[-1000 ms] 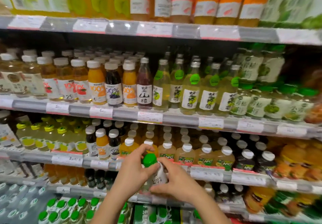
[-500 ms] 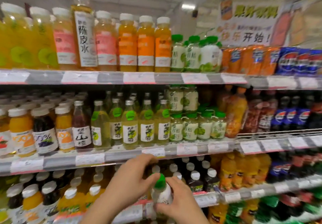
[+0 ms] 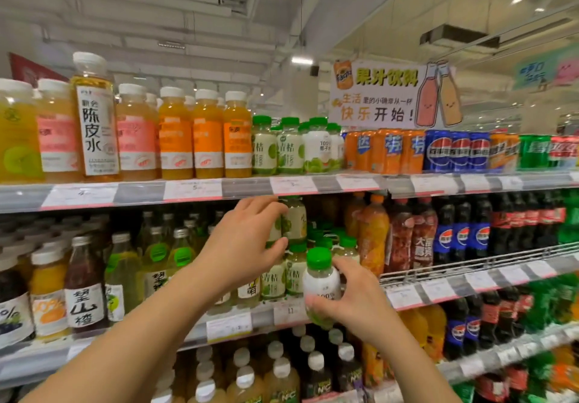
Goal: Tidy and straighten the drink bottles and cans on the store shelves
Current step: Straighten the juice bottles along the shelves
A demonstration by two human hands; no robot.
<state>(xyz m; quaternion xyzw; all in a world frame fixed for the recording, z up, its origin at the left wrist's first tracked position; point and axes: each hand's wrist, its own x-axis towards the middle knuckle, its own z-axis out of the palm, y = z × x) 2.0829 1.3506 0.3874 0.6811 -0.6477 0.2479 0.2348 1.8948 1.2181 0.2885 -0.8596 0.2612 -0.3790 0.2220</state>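
Right hand [image 3: 354, 304] wrapped round white green-capped bottle [image 3: 321, 286], held upright before middle shelf edge [image 3: 438, 290], probably for slotting among matching bottles. Left hand [image 3: 247, 246] curled round stacked pale bottle [image 3: 293, 221] above front row, likely steadying it.

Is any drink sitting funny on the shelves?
Yes. On the second shelf, two green-label bottles are stacked on top of the row below, where the left hand grips one. On the top shelf, a tall bottle stands higher than its neighbours.
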